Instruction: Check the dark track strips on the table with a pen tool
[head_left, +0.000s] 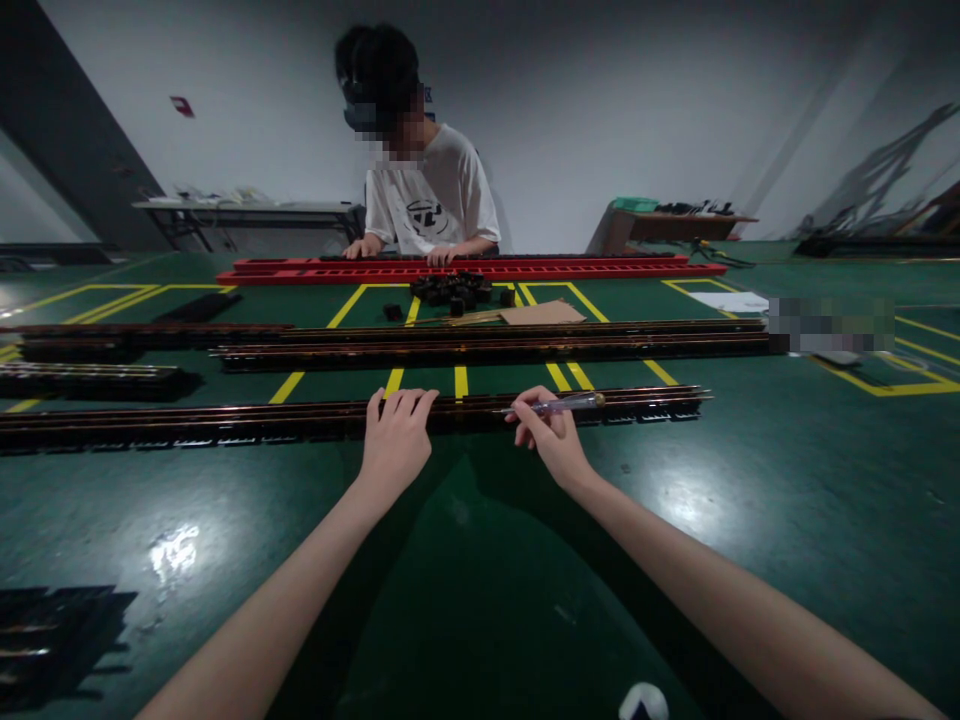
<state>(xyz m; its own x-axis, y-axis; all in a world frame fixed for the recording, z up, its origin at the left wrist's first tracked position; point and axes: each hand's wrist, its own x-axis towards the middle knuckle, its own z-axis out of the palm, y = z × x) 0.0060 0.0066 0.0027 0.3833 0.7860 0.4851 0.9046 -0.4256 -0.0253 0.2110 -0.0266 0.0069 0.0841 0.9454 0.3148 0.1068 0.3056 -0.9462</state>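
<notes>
A long black rail (247, 415) with thin copper-coloured rods along it lies across the green tabletop in front of me. My left hand (397, 435) grips it near the middle, fingers bent over its far edge. In my right hand (553, 440) is a slim screwdriver (566, 403) with a clear handle, held between thumb and fingers. It is tilted nearly level, its tip pointing left at the rail's rods. What the tip touches is too small to make out.
Beyond lie another bundle of black rails (495, 345), a cardboard piece (544, 313) and a pile of small black blocks (450, 290). Across the table a person (431, 195) rests both hands at red rails (480, 270). More black parts (52, 640) lie at lower left.
</notes>
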